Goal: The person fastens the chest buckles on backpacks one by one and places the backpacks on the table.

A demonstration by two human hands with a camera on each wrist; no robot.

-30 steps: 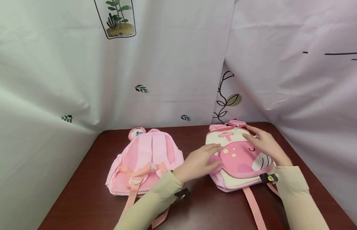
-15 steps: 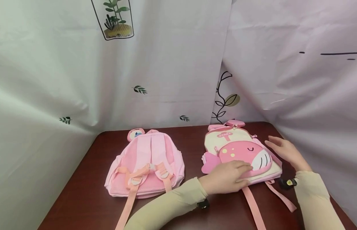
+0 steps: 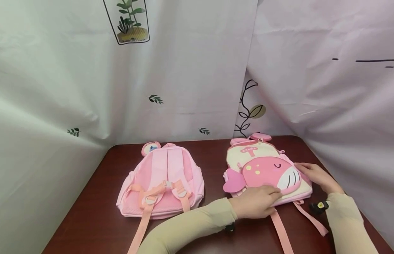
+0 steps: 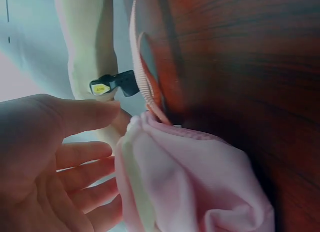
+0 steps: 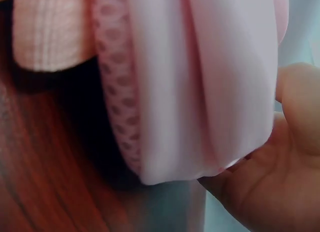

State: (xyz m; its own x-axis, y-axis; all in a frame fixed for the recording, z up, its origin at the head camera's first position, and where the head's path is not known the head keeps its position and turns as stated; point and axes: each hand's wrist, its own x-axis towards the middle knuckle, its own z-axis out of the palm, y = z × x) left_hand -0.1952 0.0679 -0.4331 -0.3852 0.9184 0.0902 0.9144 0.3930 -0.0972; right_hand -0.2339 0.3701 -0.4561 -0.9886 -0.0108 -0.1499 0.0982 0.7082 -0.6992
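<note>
A cream and pink backpack [image 3: 263, 173] with a whale front pocket lies face up at the table's right. My left hand [image 3: 256, 201] rests on its lower front edge. In the left wrist view that left hand [image 4: 65, 157] has relaxed fingers against the bag's front, its thumb near the bottom corner. At the bag's right side is my right hand [image 3: 319, 176], fingertips touching the side by the whale's mouth. Close up in the right wrist view, the right hand [image 5: 280, 172] lies along the bag's pale pink side [image 5: 200, 91], some fingertips hidden by the fabric.
A second pink backpack [image 3: 162, 180] lies on the left with its shoulder straps up, a round charm [image 3: 150, 148] behind it. Loose peach straps [image 3: 282, 231] trail toward the table's front. A patterned fabric curtain [image 3: 184, 70] stands around the dark red table [image 3: 89, 208].
My left hand has moved right and down from the whale's tail to the bag's lower edge. My right hand has gone from the bag's top to its right side, uncovering the front.
</note>
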